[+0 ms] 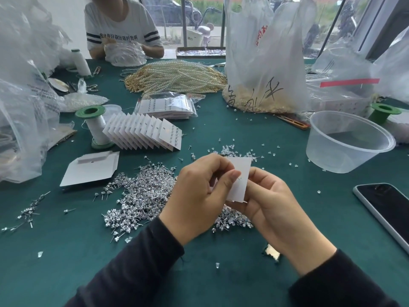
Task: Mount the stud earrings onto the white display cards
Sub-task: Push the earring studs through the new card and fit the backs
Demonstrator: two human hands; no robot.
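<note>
Partway through: many studs [141, 196] left.
The left hand [199, 196] and right hand [272, 207] pinch a white card [241, 167]; finished cards [143, 135] stand behind.

The left part of the white card [240, 173] is covered by the left hand [199, 196], and its right edge is overlapped by the right hand [270, 202]. A tiny mark on the card is too small to be identified. Part of the pile of studs [141, 196] is hidden behind both hands. The phone [387, 209] is cut off by the right edge, and the person opposite [120, 25] by the top edge.
</note>
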